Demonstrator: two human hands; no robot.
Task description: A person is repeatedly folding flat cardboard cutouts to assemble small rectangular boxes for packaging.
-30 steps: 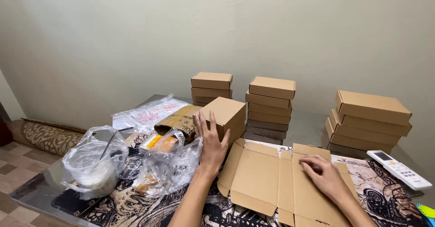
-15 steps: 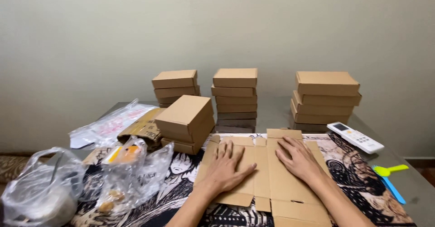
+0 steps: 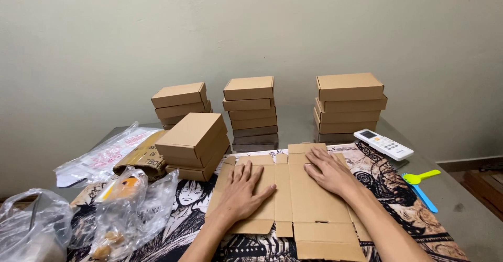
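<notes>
A flat, unfolded brown cardboard box blank [image 3: 293,199] lies on the printed mat in front of me. My left hand [image 3: 242,188] rests palm down on its left panel, fingers spread. My right hand [image 3: 329,171] presses flat on the middle-right panel, fingers pointing toward the far left. Neither hand grips anything. Two folded brown boxes [image 3: 194,144] are stacked just left of the blank.
Three stacks of folded boxes stand at the back: left [image 3: 181,102], middle [image 3: 250,107], right [image 3: 350,102]. A white remote [image 3: 383,144] lies at right, with a yellow-and-blue plastic tool [image 3: 421,182] nearby. Clear plastic bags [image 3: 123,204] and a printed pouch [image 3: 105,154] crowd the left side.
The camera swung right, centring the table. My left hand came off the folded box and went flat onto the blank; both hands now press it down.
</notes>
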